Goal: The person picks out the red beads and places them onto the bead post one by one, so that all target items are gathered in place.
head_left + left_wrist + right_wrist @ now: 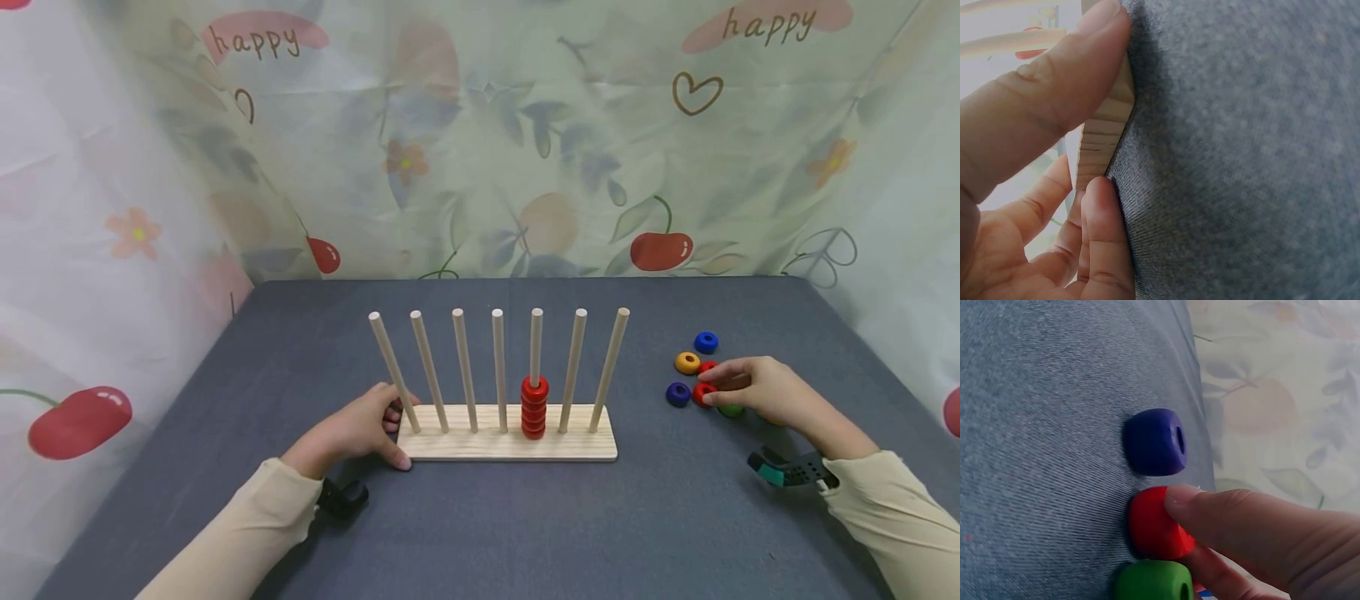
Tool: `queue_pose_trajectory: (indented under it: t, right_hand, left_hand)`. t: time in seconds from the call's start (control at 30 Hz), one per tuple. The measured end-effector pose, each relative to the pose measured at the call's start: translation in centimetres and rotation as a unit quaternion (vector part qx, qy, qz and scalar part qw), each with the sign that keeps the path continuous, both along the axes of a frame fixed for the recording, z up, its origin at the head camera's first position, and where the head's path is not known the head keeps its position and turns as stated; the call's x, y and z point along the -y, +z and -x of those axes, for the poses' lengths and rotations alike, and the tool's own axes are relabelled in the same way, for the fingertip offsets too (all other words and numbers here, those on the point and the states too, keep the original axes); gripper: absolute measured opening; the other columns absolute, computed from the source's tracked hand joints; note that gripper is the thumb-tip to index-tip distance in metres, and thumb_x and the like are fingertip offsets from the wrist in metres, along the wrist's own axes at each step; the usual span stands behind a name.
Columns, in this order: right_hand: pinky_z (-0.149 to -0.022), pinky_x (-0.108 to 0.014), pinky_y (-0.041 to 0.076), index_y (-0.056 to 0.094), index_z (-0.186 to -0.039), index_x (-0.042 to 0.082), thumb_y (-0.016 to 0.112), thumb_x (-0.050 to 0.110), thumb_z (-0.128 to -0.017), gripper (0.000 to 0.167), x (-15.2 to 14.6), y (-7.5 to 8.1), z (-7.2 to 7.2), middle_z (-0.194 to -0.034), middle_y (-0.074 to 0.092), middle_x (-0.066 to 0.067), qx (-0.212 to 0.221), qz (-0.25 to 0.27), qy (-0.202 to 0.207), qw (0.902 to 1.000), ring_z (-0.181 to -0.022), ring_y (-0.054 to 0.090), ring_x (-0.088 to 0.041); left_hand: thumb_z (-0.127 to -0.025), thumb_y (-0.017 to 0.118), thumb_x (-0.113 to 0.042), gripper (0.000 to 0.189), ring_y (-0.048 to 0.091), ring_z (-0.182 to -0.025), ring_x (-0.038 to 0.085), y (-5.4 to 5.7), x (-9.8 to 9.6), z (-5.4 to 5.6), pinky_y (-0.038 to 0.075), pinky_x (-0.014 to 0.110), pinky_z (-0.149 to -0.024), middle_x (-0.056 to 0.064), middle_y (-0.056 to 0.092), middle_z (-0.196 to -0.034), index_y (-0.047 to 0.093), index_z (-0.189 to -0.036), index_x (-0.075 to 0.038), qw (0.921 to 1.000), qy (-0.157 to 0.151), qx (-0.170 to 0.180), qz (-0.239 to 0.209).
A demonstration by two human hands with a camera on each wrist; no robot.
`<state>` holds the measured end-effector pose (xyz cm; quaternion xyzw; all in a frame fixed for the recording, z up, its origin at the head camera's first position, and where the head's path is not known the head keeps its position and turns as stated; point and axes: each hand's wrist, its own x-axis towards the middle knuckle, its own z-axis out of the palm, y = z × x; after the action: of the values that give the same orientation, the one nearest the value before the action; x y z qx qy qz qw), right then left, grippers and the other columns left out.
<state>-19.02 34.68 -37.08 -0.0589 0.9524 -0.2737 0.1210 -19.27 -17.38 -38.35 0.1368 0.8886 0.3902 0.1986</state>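
Observation:
A wooden peg stand with a row of several upright pegs sits on the dark table. Several red beads are stacked on its third peg from the right. My left hand grips the left end of the base, thumb at the front edge and fingers around the back corner. Over at the right, my right hand pinches a red bead between thumb and fingers, low at the cloth. A dark blue bead and a green bead lie on either side of it.
Beyond the right fingers lie a yellow bead, a bright blue bead and another red bead, partly hidden. Patterned curtains enclose the table at the back and sides.

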Motion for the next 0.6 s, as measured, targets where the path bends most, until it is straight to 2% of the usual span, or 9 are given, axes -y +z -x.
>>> queue_pose_trajectory:
  t: [0.2,0.47,0.6]
  right_hand:
    - [-0.072,-0.032,0.047,0.068,-0.117,0.004,0.073,0.038,-0.085,0.047,0.12,-0.28,0.12,-0.111,0.069,-0.02,-0.001,-0.003,0.004,1.0,-0.104,0.063,-0.034]
    - [-0.072,-0.032,0.046,0.068,-0.115,0.002,0.077,0.038,-0.081,0.051,0.2,-0.38,0.16,-0.113,0.068,-0.02,-0.01,-0.018,0.012,0.9997,-0.102,0.063,-0.032]
    - [-0.076,-0.036,0.048,0.068,-0.115,0.002,0.077,0.038,-0.081,0.05,0.32,-0.4,0.12,-0.113,0.068,-0.019,-0.011,-0.019,0.012,0.9997,-0.103,0.062,-0.032]
  left_hand:
    - [-0.054,0.092,0.002,0.074,0.046,-0.095,0.023,-0.02,0.03,-0.01,0.043,0.031,-0.082,0.014,0.044,-0.108,0.058,-0.12,0.001,1.0,-0.002,-0.004,0.001]
    - [-0.055,0.091,0.002,0.074,0.046,-0.095,0.023,-0.12,0.1,0.07,0.044,0.032,-0.083,0.014,0.044,-0.108,0.057,-0.121,0.001,1.0,-0.003,-0.001,-0.002]
    - [-0.054,0.091,0.002,0.074,0.046,-0.095,0.023,-0.1,0.09,0.08,0.045,0.033,-0.083,0.014,0.044,-0.108,0.057,-0.12,0.002,1.0,-0.006,-0.002,-0.004]
